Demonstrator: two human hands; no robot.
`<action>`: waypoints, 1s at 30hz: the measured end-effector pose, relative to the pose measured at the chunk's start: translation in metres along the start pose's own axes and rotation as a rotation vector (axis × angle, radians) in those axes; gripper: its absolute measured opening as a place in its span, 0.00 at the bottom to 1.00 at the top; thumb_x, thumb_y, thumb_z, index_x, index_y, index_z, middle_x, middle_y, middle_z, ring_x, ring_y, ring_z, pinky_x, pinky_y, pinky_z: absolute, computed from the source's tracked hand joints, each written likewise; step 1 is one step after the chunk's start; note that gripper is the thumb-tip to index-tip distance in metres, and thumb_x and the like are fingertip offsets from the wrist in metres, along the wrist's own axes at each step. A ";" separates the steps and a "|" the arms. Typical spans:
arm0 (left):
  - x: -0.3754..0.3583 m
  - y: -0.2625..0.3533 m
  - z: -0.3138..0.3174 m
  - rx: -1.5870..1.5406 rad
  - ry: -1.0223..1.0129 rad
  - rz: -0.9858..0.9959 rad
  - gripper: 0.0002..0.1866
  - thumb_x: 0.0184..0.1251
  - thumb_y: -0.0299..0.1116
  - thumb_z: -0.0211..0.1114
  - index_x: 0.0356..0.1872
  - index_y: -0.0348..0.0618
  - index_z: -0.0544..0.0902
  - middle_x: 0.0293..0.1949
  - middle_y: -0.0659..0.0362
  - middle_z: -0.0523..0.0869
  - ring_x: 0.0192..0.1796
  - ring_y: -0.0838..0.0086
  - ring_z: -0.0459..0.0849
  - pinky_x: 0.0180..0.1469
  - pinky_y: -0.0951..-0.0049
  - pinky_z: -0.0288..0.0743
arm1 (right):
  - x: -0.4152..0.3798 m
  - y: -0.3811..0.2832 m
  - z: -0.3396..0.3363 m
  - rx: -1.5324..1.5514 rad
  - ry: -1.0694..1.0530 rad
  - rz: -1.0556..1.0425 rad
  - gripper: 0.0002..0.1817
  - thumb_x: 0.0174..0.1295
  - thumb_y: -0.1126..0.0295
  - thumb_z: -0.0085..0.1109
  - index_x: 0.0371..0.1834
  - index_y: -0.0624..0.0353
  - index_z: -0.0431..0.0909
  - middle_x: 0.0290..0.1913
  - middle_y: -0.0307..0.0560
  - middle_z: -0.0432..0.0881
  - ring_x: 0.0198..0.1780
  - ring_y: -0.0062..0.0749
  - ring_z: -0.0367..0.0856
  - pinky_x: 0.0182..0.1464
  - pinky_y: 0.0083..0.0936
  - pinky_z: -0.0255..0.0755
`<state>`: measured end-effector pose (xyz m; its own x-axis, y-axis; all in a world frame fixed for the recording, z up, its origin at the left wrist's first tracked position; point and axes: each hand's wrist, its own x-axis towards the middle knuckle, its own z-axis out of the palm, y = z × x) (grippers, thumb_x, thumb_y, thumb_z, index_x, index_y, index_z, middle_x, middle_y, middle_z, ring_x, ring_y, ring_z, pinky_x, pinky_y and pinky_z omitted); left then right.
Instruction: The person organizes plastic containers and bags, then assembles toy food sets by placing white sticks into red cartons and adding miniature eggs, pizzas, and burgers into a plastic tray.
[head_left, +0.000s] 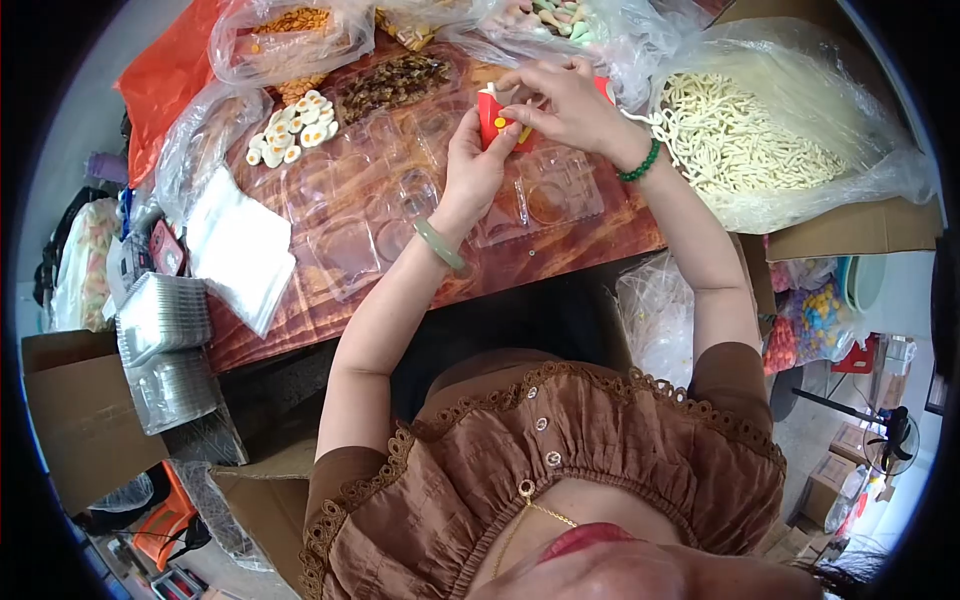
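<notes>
Red tabletop (575,252): trays (545,197), likely carton (487,112) behind fingers (527,115)

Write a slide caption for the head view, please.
Left hand grips a red box, right hand at its top, near clear trays.

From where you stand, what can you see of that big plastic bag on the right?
The bag is clear, crumpled, thin-looking plastic, open and heaped with pale cream, wavy strands. It sits at the right side of the table, apparently in an open cardboard box, a flap showing below it. A few strands poke out at its left edge, near the right wrist. Neither hand holds it; its underside is hidden.
</notes>
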<state>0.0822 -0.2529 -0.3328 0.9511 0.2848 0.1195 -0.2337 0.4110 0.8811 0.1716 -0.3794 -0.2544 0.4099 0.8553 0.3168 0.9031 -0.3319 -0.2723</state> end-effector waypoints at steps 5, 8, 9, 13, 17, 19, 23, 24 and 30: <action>0.006 0.006 -0.007 -0.019 0.022 -0.031 0.16 0.65 0.22 0.58 0.54 0.37 0.71 0.46 0.60 0.79 0.46 0.80 0.78 0.49 0.79 0.75 | 0.012 0.013 0.017 -0.007 0.132 -0.095 0.12 0.61 0.54 0.57 0.41 0.45 0.82 0.35 0.32 0.82 0.47 0.25 0.73 0.55 0.36 0.49; 0.009 0.002 -0.012 -0.029 0.017 -0.054 0.17 0.65 0.22 0.59 0.54 0.37 0.70 0.46 0.60 0.79 0.47 0.80 0.78 0.50 0.78 0.76 | 0.021 0.018 0.013 -0.028 -0.127 -0.017 0.11 0.61 0.54 0.56 0.36 0.45 0.83 0.35 0.31 0.82 0.46 0.24 0.74 0.55 0.34 0.49; 0.009 0.002 -0.013 -0.030 0.016 -0.062 0.17 0.65 0.22 0.59 0.54 0.37 0.70 0.46 0.60 0.79 0.47 0.80 0.78 0.50 0.78 0.76 | 0.026 0.019 0.013 -0.002 -0.170 -0.016 0.11 0.61 0.54 0.56 0.34 0.46 0.83 0.34 0.32 0.82 0.44 0.24 0.75 0.55 0.34 0.50; 0.016 0.019 -0.035 0.222 -0.044 -0.028 0.30 0.57 0.26 0.68 0.60 0.36 0.65 0.51 0.54 0.78 0.51 0.75 0.78 0.52 0.76 0.75 | 0.045 0.038 0.034 0.078 -0.168 -0.011 0.14 0.62 0.53 0.55 0.33 0.50 0.82 0.32 0.38 0.81 0.38 0.30 0.77 0.50 0.35 0.56; 0.032 0.023 -0.075 0.854 -0.112 0.066 0.49 0.43 0.30 0.77 0.66 0.33 0.56 0.57 0.46 0.74 0.56 0.66 0.77 0.55 0.69 0.74 | 0.062 0.046 0.064 0.026 -0.225 0.035 0.14 0.63 0.55 0.52 0.41 0.51 0.80 0.35 0.45 0.82 0.42 0.37 0.79 0.44 0.41 0.62; 0.039 0.017 -0.087 0.991 -0.144 0.008 0.53 0.40 0.31 0.77 0.68 0.32 0.53 0.60 0.43 0.71 0.59 0.59 0.75 0.57 0.65 0.72 | 0.076 0.038 0.071 0.029 -0.381 0.097 0.15 0.62 0.58 0.52 0.46 0.52 0.78 0.41 0.49 0.81 0.47 0.41 0.79 0.48 0.46 0.63; 0.047 0.012 -0.090 1.246 -0.144 0.074 0.54 0.38 0.32 0.78 0.68 0.32 0.53 0.61 0.39 0.68 0.64 0.50 0.68 0.63 0.61 0.66 | 0.083 0.035 0.092 0.171 -0.435 0.095 0.14 0.56 0.64 0.54 0.45 0.55 0.77 0.42 0.49 0.82 0.48 0.42 0.78 0.50 0.47 0.64; 0.048 0.009 -0.092 1.273 -0.154 0.102 0.55 0.37 0.33 0.78 0.68 0.32 0.53 0.62 0.38 0.67 0.65 0.50 0.65 0.64 0.60 0.64 | 0.087 0.039 0.098 0.172 -0.434 0.101 0.14 0.56 0.64 0.54 0.45 0.55 0.77 0.42 0.49 0.82 0.48 0.42 0.78 0.50 0.47 0.64; 0.051 0.009 -0.089 1.294 -0.218 0.139 0.58 0.34 0.37 0.80 0.68 0.32 0.52 0.65 0.37 0.61 0.69 0.49 0.58 0.68 0.60 0.58 | 0.092 0.050 0.102 0.103 -0.467 0.110 0.12 0.56 0.64 0.52 0.41 0.55 0.77 0.40 0.48 0.82 0.46 0.42 0.80 0.48 0.48 0.64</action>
<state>0.1110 -0.1575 -0.3595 0.9762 0.0630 0.2074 -0.0864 -0.7644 0.6389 0.2414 -0.2765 -0.3317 0.3799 0.9122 -0.1537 0.8308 -0.4095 -0.3769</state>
